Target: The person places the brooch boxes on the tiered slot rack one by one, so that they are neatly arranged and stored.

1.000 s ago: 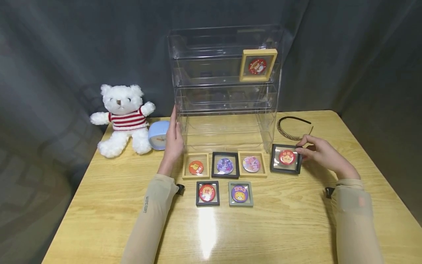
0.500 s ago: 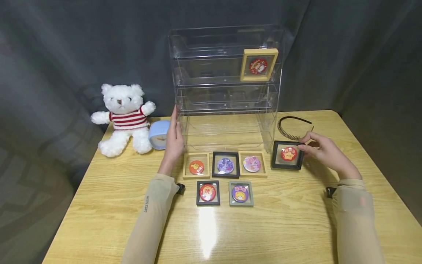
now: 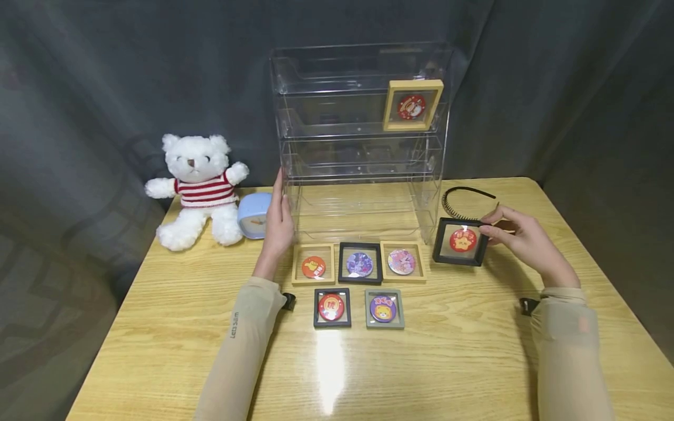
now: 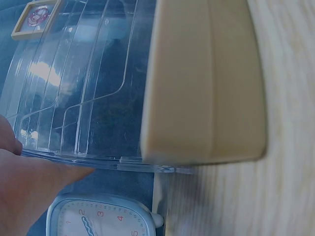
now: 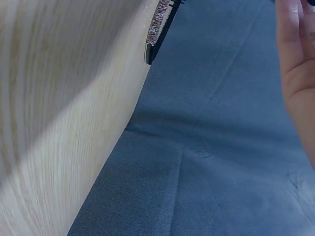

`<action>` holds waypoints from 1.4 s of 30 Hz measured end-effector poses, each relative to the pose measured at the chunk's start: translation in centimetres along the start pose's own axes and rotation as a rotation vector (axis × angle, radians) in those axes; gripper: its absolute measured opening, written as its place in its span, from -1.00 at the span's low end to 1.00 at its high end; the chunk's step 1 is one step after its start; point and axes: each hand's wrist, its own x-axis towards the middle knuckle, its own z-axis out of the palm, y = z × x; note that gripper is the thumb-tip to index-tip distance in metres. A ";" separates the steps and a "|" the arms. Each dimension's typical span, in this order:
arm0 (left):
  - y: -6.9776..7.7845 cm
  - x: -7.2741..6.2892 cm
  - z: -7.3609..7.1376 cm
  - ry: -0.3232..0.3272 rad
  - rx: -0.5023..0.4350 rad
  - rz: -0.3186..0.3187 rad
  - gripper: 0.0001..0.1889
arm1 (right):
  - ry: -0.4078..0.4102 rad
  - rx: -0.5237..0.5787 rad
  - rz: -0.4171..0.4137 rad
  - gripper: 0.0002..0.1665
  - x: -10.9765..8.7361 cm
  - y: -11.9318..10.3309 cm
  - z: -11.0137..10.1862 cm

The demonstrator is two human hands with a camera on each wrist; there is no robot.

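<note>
In the head view my left hand (image 3: 278, 225) lies along the left side of a transparent stepped display rack (image 3: 360, 137), fingers straight and touching it. The left wrist view also shows that hand at the rack's edge. My right hand (image 3: 521, 237) pinches the upper right corner of a black frame (image 3: 438, 248), thumb in front. Inside this frame is a red round badge (image 3: 463, 240) with a yellow star. The frame is upright, tilted slightly back, just right of the rack. A yellow frame (image 3: 391, 105) with a red badge stands on an upper tier at the right.
Before the rack lie yellow frames (image 3: 296, 275), black frames (image 3: 343, 279) and a grey-green frame (image 3: 400, 316), each holding a badge. A white teddy bear (image 3: 197, 175) and blue clock (image 3: 254, 211) stand left. A toothed headband (image 3: 447, 202) lies behind my right hand.
My right hand has raised the black frame slightly, moved it a little back, and tipped it more upright. The left hand stays against the rack.
</note>
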 end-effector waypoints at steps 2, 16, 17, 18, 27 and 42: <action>-0.1 0.0 0.0 0.000 0.005 -0.004 -0.39 | 0.011 0.011 -0.004 -0.92 0.0 -0.1 0.1; -0.1 0.0 -0.2 0.003 0.024 -0.019 -0.39 | 0.129 0.082 -0.109 -0.94 1.2 -2.2 -0.1; -0.1 0.0 -0.2 0.003 0.022 -0.021 -0.39 | 0.135 0.085 -0.114 -0.95 1.4 -2.5 -0.2; -0.1 0.1 -0.3 0.004 0.022 -0.023 -0.39 | 0.144 0.082 -0.116 -0.95 1.7 -2.7 -0.2; -0.1 0.1 -0.3 -0.006 0.020 -0.032 -0.39 | 0.233 0.084 -0.085 -0.87 3.9 -5.2 -0.4; -0.2 0.1 -0.2 0.001 -0.003 -0.039 -0.39 | 0.405 0.155 -0.151 -0.83 8.7 -8.2 0.8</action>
